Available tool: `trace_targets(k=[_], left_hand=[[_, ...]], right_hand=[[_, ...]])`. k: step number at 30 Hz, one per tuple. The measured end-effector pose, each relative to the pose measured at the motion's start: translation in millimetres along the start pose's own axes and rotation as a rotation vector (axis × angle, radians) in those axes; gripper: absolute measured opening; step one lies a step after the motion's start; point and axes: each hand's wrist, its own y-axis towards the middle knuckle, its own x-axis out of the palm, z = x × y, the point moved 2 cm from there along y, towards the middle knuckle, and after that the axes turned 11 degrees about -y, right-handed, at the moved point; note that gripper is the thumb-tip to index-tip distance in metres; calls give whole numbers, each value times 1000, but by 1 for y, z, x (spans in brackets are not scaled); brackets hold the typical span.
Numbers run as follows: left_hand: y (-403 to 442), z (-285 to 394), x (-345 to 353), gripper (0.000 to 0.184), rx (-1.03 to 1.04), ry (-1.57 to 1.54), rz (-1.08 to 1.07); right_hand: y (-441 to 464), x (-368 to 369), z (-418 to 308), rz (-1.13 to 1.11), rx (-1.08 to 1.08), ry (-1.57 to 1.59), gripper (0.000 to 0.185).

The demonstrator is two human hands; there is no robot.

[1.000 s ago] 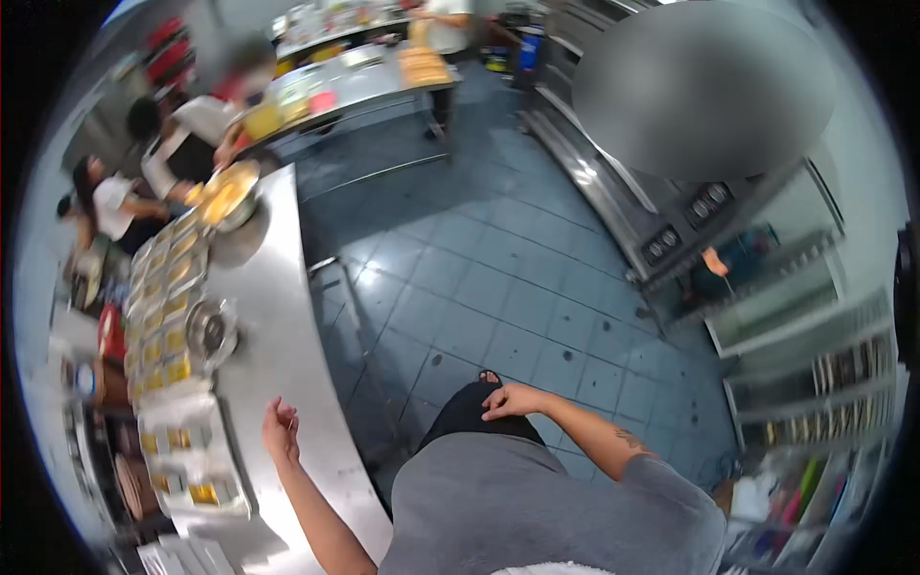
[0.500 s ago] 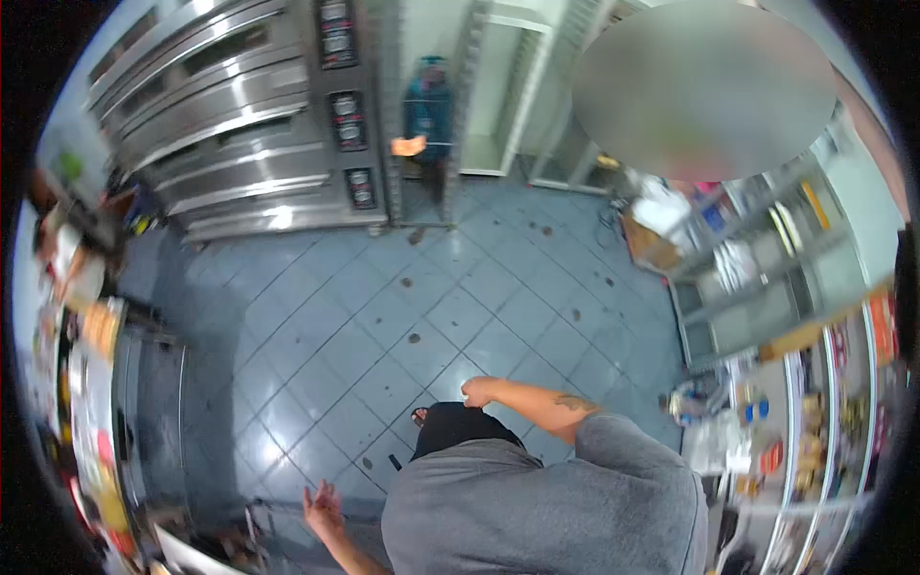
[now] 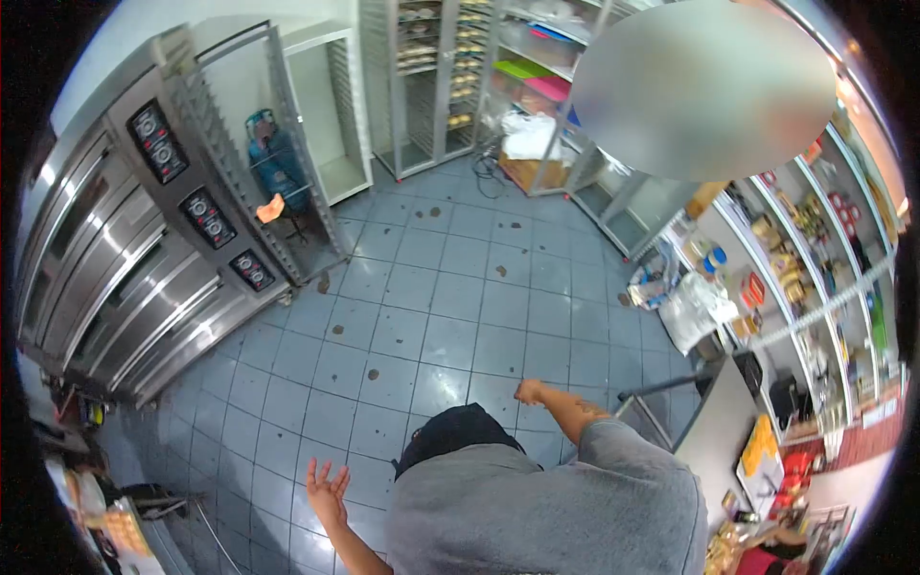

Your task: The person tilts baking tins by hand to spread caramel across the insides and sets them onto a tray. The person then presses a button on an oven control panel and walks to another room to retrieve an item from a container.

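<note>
My left hand [image 3: 328, 491] is held out over the tiled floor at the lower left, fingers spread and nothing in it. Out in front of my body, my right hand [image 3: 528, 390] has its fingers curled in, with no object showing in it. Neither hand touches anything. Below both is the blue-grey tiled floor [image 3: 450, 316], with dark spots scattered on it. The edge of a grey table [image 3: 714, 422] is the thing nearest to my right hand, some way off to the right.
A steel deck oven [image 3: 125, 278] stands at the left, beside a tray rack [image 3: 331, 240] and a white cabinet [image 3: 335, 144]. Racks of baked goods [image 3: 417, 57] are at the back. Stocked shelves [image 3: 767, 249] line the right, with a white plastic bag [image 3: 695, 311] below.
My view has turned to the right: the oven has shifted left, and the back racks and grey table have come into view. My left hand's fingers have spread wider.
</note>
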Motion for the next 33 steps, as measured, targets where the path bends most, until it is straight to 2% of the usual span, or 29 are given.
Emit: trace_targets(k=[1,2,4,5,8,11,13,16,17,20,21,22,23,25,26,28,30,33], left_hand=[[-5,-1,-8,50,-14,4,-2],[-12,1,-18,50,-22,7,0],[-23,-1,-41,50,-48,23,12],[-29,-5,-52,50,-73,26,32],[-55,-16,-91,50,-80,55,73],[-84,-30,-132,50,-45,102,109],[-104,-40,-155,50,-112,83,148],[-128,-51,-169,51,-173,69,164],[-138,-55,-172,52,-205,72,162],[-152,-76,-184,52,-261,109,104],[-153,-88,-189,51,-282,148,53],[-156,-100,-198,51,-294,177,18],[-158,-112,-204,51,-267,140,72],[-157,-135,-210,48,-181,609,-196],[-162,-144,-219,48,-159,577,-126],[-162,-165,-220,47,-279,309,-182],[-179,-148,-201,47,-269,311,-108],[-196,-119,-180,48,-264,349,-5]], right_hand=[[-21,18,-3,-184,118,191,31],[-38,32,-12,-183,122,207,31],[-65,59,-30,-321,311,438,34],[-73,74,-40,-316,313,447,34],[-97,124,-75,-389,426,725,34],[-111,136,-112,-364,345,614,29],[-117,147,-121,-348,307,553,27],[-107,158,-131,-231,-129,545,24],[-106,162,-131,-231,-132,539,24],[-136,118,-151,-37,-11,672,17],[-150,108,-160,-46,-29,651,17],[-158,97,-165,-78,40,624,16],[-154,88,-167,-115,94,582,18],[-148,101,-160,-130,-46,532,20],[-142,107,-159,-260,95,665,24],[-141,112,-152,-401,123,861,27],[-138,117,-146,-510,187,982,32],[-128,127,-139,-467,120,908,31]])
